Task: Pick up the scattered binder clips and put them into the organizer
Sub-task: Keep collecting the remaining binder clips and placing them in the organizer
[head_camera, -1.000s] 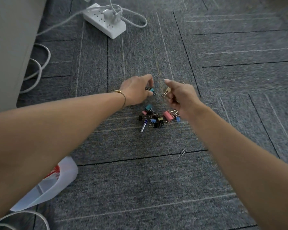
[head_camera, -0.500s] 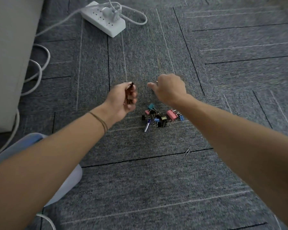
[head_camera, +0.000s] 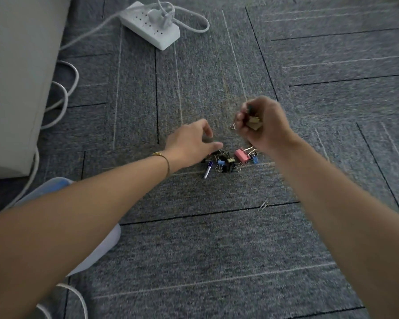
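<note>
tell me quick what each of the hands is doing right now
Left hand: reaching down to the clip pile, fingers at its edge; cannot tell whether it grips one.
Right hand: closed round a bunch of binder clips.

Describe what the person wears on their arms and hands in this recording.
Both forearms are bare, with no sleeves in view. The left hand has a thin gold-coloured bracelet round its wrist. The right hand shows no glove or wristband; whether it wears a ring cannot be told.
</note>
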